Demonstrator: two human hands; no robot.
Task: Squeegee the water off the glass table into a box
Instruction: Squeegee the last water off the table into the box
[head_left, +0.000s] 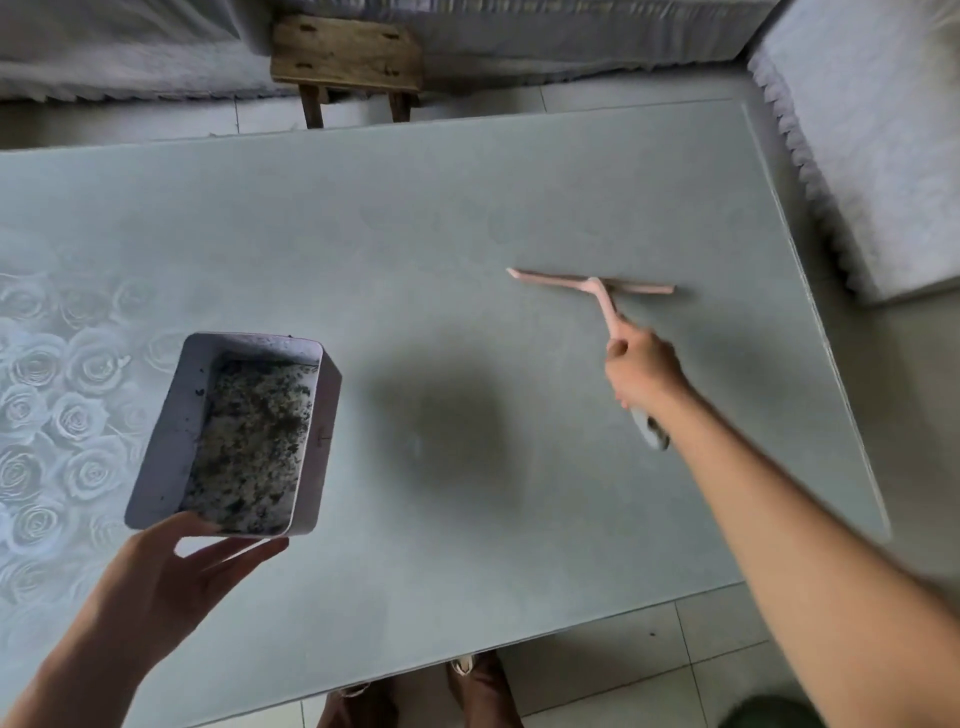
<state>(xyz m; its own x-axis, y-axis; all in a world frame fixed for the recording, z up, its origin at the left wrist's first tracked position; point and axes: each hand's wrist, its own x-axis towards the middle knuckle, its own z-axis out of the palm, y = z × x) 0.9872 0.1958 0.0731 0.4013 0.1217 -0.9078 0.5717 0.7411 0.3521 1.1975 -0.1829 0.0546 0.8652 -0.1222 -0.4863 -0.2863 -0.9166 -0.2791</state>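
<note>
A pale green frosted glass table (441, 218) fills most of the head view. My right hand (641, 371) grips the handle of a pink squeegee (592, 285), whose blade lies flat on the glass right of centre. My left hand (171, 566) holds the near end of a white rectangular box (171, 436) over the left part of the table. Dark wet debris covers the bottom of the box. I cannot make out any water on the glass.
A rose pattern (57, 415) marks the table's left side. Beyond the far edge stands a small wooden stool (345, 54). White padded furniture (872, 135) stands at the right and along the back. Tiled floor (717, 639) and my feet (472, 686) show below the near edge.
</note>
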